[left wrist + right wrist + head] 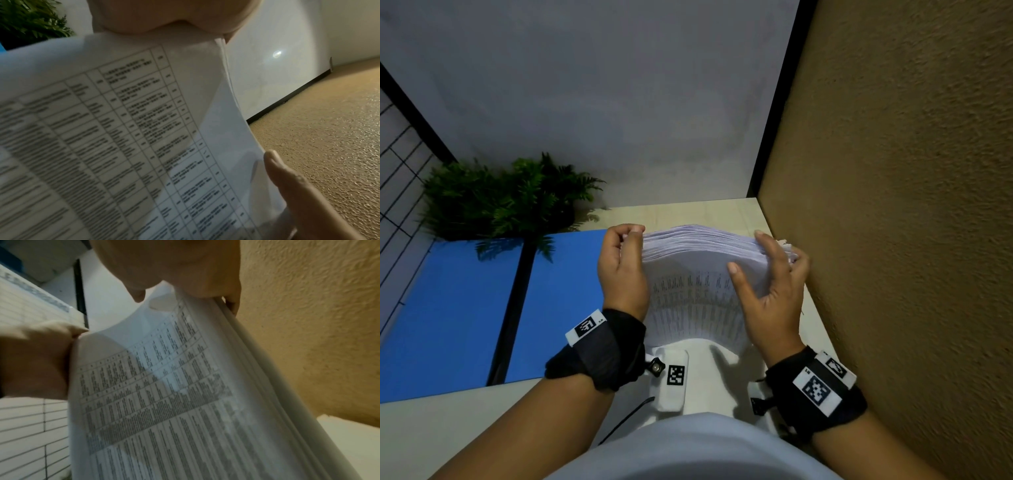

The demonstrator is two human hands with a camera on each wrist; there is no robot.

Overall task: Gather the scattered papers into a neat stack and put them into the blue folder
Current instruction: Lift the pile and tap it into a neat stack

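Observation:
A thick stack of printed papers [698, 274] stands on edge above the pale table [431, 428], its sheets bowed and slightly fanned along the top. My left hand [631, 236] grips the stack's left edge, fingers curled over it. My right hand [756, 253] clasps the right edge, thumb on the printed front and fingers behind. The blue folder [448, 308] lies open flat to the left, a black spine down its middle. The left wrist view shows the table-printed papers [123, 129] close up with the right thumb [287, 178]. In the right wrist view, the papers [164, 386] sit between both hands.
A green fern [510, 198] stands behind the folder at the table's back. A tan textured wall [893, 205] runs close along the right side of the stack. A wire grid panel [400, 164] borders the left. A white tagged device [676, 375] hangs at my chest.

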